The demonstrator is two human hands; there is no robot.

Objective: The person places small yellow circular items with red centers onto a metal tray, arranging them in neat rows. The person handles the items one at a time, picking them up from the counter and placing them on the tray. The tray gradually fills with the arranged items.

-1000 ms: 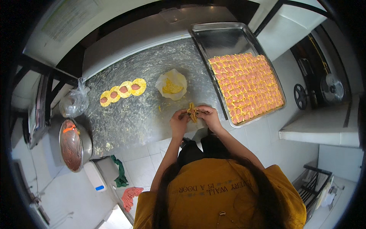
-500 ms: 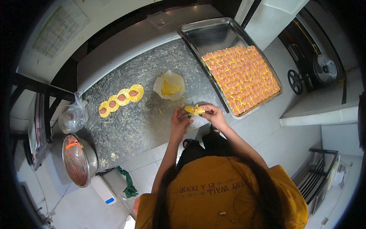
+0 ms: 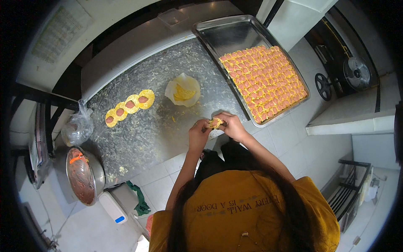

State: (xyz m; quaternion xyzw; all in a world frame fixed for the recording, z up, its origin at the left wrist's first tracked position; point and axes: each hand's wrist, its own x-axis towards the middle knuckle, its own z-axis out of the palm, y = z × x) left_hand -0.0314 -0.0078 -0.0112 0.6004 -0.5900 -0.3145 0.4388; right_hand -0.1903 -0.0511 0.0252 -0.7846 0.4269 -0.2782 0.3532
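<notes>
A partly folded dumpling point(image 3: 215, 123), yellow wrapper around pinkish filling, is held up between both hands over the table's near edge. My left hand point(image 3: 200, 132) pinches its left side, and my right hand point(image 3: 231, 126) has its fingers curled round the right side. Left of centre on the table, several round yellow wrappers point(image 3: 146, 93) overlap in a slanting row, each with a lump of pink filling point(image 3: 129, 104). Beyond my hands stands a white paper-lined bowl or wrap point(image 3: 170, 91) holding shredded yellow stuff point(image 3: 184, 93).
A metal tray point(image 3: 218, 28) at the right holds tight rows of finished dumplings point(image 3: 264, 82). At the left edge sit a clear plastic bag point(image 3: 78, 128) and a steel bowl point(image 3: 100, 174) of pink filling with an orange-handled tool point(image 3: 78, 158). A white scale-like device point(image 3: 112, 208) lies below.
The wrapper's spread edges have been gathered into a smaller bundle, and my fingers have closed in around it. The whole view has shifted slightly.
</notes>
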